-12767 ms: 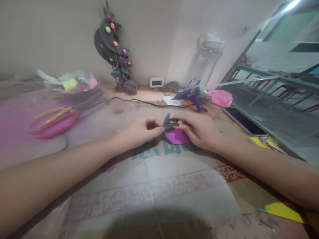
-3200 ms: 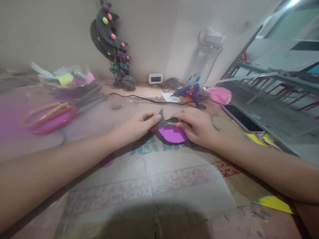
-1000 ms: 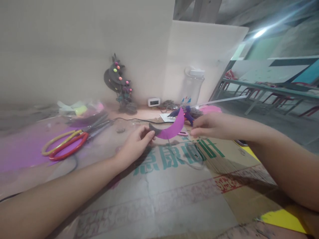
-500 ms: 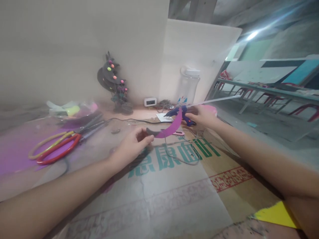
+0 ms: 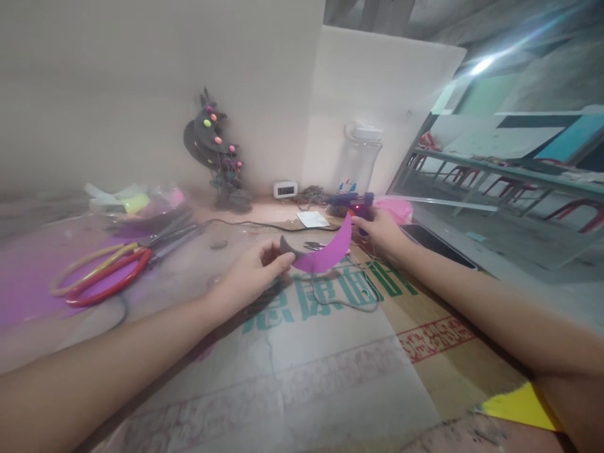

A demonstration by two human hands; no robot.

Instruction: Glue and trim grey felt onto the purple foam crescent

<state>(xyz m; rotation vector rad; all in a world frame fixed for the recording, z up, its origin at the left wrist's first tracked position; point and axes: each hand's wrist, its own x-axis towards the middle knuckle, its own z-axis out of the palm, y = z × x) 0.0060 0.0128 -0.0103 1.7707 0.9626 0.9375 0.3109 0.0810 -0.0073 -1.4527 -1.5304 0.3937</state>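
Observation:
Between finger and thumb my left hand (image 5: 268,261) pinches the dark end of a curved, crescent-shaped purple piece (image 5: 326,255). Its other tip points up toward the right, close to my right hand. My right hand (image 5: 375,228) is closed around a blue glue gun (image 5: 353,204), whose small red light shows and whose nozzle points left. A long clear glue stick (image 5: 443,204) extends from its back to the right. Small metal tweezers or a similar tool (image 5: 314,246) lies behind the purple piece.
Red and yellow scissors (image 5: 111,274) lie at the left on purple sheet. Along the back stand a dark ornament with coloured dots (image 5: 210,145), a small clock (image 5: 285,189) and a clear bottle (image 5: 358,160). A phone-like dark slab (image 5: 441,245) lies beneath my right forearm.
The glue gun has turned and risen in my right hand, its stick now more level. The purple piece has tilted, showing more of its face. The dark slab has come into view.

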